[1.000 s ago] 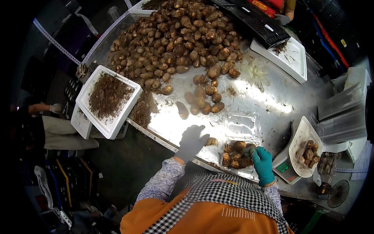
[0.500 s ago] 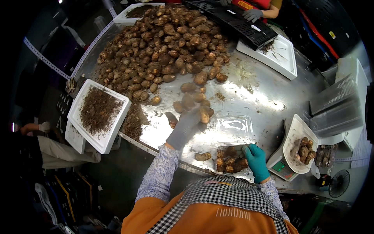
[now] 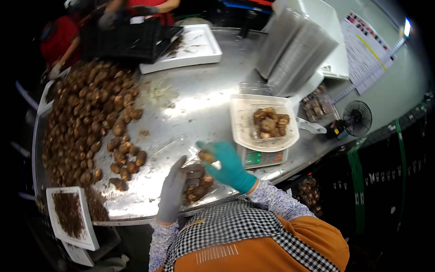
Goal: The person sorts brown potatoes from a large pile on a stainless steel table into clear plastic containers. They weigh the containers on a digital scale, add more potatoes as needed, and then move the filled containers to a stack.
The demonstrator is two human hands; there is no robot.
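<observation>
A clear plastic tray with several brown taros [image 3: 195, 187] in it lies at the near edge of the steel table. Along its left side stretches my left hand [image 3: 171, 190], in a grey glove, fingers extended and against the tray's edge. My right hand [image 3: 230, 167], in a teal glove, is closed around a taro [image 3: 207, 156] just above the tray's far right part. Motion blurs the fingertips of both hands. A small group of loose taros [image 3: 129, 156] lies to the left of my hands.
A large taro heap [image 3: 86, 118] covers the table's left. On the right, a scale [image 3: 265, 157] bears a white pan [image 3: 242, 131] with a filled clear tray. Stacked clear trays [image 3: 297, 50] stand behind it. Co-workers handle a black crate [image 3: 122, 41] beside a white foam tray [image 3: 199, 59].
The view has swung to the right. My left hand has come from the loose taros to the tray's left side. My right hand has left the tray's edge and now holds a taro.
</observation>
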